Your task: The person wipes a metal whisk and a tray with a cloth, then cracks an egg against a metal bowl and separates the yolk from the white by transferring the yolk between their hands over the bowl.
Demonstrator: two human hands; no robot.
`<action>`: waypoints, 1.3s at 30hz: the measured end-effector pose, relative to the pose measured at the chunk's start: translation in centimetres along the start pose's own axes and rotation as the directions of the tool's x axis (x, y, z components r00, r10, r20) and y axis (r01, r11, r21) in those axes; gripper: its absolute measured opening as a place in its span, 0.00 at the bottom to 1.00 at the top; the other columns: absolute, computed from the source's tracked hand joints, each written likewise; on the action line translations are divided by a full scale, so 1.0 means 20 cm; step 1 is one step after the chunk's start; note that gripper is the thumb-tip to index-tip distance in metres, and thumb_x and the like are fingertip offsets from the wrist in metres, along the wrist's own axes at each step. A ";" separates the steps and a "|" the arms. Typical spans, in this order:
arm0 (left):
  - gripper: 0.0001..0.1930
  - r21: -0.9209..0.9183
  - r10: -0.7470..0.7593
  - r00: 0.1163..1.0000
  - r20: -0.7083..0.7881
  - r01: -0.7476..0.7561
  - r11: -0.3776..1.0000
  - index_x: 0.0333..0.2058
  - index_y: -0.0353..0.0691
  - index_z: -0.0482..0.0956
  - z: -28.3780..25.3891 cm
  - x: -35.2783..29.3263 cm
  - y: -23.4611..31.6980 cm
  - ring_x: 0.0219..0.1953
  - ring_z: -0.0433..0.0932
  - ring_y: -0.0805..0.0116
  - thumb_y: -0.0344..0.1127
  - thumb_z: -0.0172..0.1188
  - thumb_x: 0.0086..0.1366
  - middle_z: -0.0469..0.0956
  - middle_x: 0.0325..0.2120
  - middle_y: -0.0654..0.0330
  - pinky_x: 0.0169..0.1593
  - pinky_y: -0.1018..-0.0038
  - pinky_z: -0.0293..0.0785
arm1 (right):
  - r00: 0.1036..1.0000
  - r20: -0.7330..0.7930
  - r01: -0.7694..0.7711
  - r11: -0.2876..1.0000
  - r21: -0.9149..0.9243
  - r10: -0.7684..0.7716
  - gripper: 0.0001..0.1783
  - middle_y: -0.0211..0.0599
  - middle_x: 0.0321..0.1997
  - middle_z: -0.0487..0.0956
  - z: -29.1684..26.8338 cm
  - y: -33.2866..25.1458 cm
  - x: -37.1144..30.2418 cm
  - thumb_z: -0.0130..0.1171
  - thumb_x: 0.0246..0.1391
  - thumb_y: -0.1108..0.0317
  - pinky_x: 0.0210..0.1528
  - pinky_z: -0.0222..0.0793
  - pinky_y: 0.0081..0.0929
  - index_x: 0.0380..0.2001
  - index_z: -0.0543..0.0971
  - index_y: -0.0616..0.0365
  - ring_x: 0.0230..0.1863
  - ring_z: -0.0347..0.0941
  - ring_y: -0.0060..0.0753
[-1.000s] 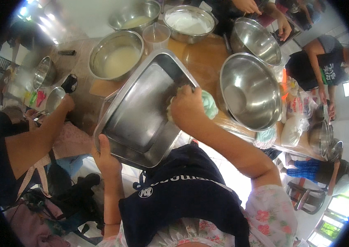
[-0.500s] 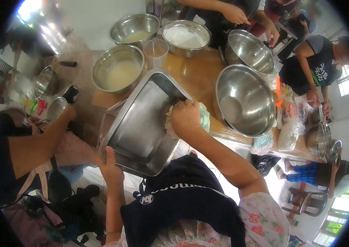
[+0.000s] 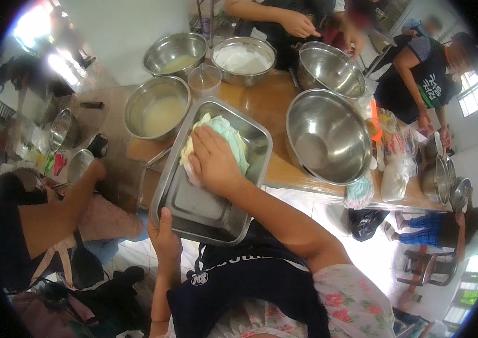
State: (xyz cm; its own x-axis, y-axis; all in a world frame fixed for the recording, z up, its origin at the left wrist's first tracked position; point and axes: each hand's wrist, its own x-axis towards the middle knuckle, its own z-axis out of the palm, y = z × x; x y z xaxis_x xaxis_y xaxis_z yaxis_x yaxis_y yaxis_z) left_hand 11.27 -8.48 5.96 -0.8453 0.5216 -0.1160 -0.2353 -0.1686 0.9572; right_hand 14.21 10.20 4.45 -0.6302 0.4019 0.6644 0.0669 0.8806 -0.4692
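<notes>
A rectangular steel tray is tilted in front of me, its far end near the table's edge. My left hand grips the tray's near left corner, thumb up along the outer wall. Inside the tray my right hand presses a bunched cloth, pale green and cream, against the bottom. The fingers lie close together over the cloth, and their tips curve toward the tray's left wall. My palm covers part of the cloth.
Beyond the tray are a bowl of pale liquid, a clear jug and a bowl of white powder. A large steel bowl stands at right, near another folded cloth. A person's arm is close at left; others work across the table.
My right hand and the cloth have moved left, from the tray's right rim into its inside. The tray has shifted slightly right and turned a little.
</notes>
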 end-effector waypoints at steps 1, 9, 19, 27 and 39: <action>0.16 -0.024 0.019 1.000 -0.014 -0.019 1.000 0.47 0.32 0.65 0.02 0.00 0.01 0.40 0.72 0.68 0.34 0.47 0.63 0.71 0.40 0.55 0.43 0.75 0.69 | 0.997 -0.058 -0.047 0.998 -0.047 0.045 0.23 0.50 0.48 0.67 0.00 0.03 0.03 0.54 0.43 0.68 0.53 0.57 0.38 0.43 0.68 0.69 0.52 0.61 0.52; 0.18 -0.079 0.016 0.990 -0.140 -0.027 0.997 0.48 0.31 0.62 0.04 0.05 -0.04 0.41 0.73 0.63 0.35 0.47 0.63 0.70 0.41 0.51 0.41 0.72 0.72 | 0.965 0.073 -0.250 0.967 -0.045 0.253 0.10 0.43 0.38 0.72 -0.04 -0.03 -0.04 0.52 0.42 0.67 0.44 0.59 0.38 0.29 0.74 0.61 0.42 0.65 0.43; 0.18 -0.133 0.089 0.995 -0.036 -0.093 0.987 0.46 0.31 0.66 0.13 0.17 -0.04 0.39 0.74 0.66 0.40 0.45 0.65 0.72 0.38 0.54 0.39 0.73 0.73 | 0.994 0.097 -0.079 0.937 0.340 0.048 0.08 0.43 0.30 0.70 -0.10 -0.24 -0.08 0.54 0.38 0.68 0.36 0.63 0.39 0.24 0.72 0.60 0.33 0.66 0.47; 0.19 -0.179 0.038 0.993 -0.114 -0.058 0.982 0.46 0.32 0.66 0.19 0.13 -0.03 0.37 0.74 0.67 0.42 0.46 0.64 0.72 0.38 0.54 0.39 0.74 0.72 | 0.974 -0.014 -0.227 0.970 -0.092 0.226 0.07 0.42 0.32 0.70 -0.20 0.05 -0.01 0.55 0.40 0.70 0.38 0.63 0.36 0.25 0.72 0.60 0.36 0.66 0.47; 0.18 -0.085 0.021 0.999 -0.043 -0.025 0.996 0.41 0.30 0.70 0.26 0.12 0.07 0.36 0.74 0.67 0.42 0.48 0.64 0.73 0.35 0.54 0.38 0.74 0.71 | 0.894 0.285 -0.446 0.757 0.478 0.346 0.27 0.53 0.43 0.68 -0.33 -0.24 -0.06 0.56 0.44 0.58 0.47 0.62 0.34 0.45 0.68 0.63 0.45 0.65 0.51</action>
State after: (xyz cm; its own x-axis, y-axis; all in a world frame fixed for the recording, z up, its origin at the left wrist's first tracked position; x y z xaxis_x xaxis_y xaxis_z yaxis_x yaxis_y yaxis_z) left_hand 11.28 -3.14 8.46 -0.8701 0.4811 -0.1073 -0.2545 -0.2520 0.9337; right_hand 19.77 7.09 9.72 -0.7605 0.5926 0.2654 -0.0386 0.3668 -0.9295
